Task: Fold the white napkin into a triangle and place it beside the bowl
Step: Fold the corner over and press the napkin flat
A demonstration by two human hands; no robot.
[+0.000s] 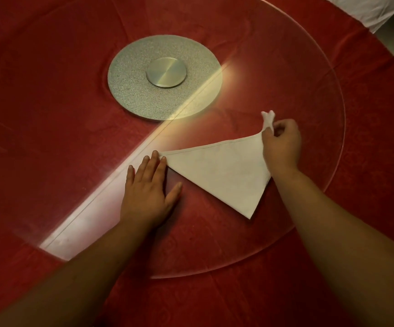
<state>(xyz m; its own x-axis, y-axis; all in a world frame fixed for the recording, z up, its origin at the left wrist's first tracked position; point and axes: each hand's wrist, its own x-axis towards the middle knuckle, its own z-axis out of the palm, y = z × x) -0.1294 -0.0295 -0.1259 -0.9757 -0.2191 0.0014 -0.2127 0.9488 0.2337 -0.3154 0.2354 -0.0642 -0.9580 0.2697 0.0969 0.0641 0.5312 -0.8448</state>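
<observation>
L hand (pixel 147 185) flat at napkin (pixel 222 171) tip; R hand (pixel 282 142) pinches far corner.

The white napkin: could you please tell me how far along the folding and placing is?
Done: the white napkin lies as a triangle on the glass turntable. In hand: the left hand lies flat at its left corner while the right hand pinches its raised far corner. Left: no bowl is in view, so placing it beside one remains.
</observation>
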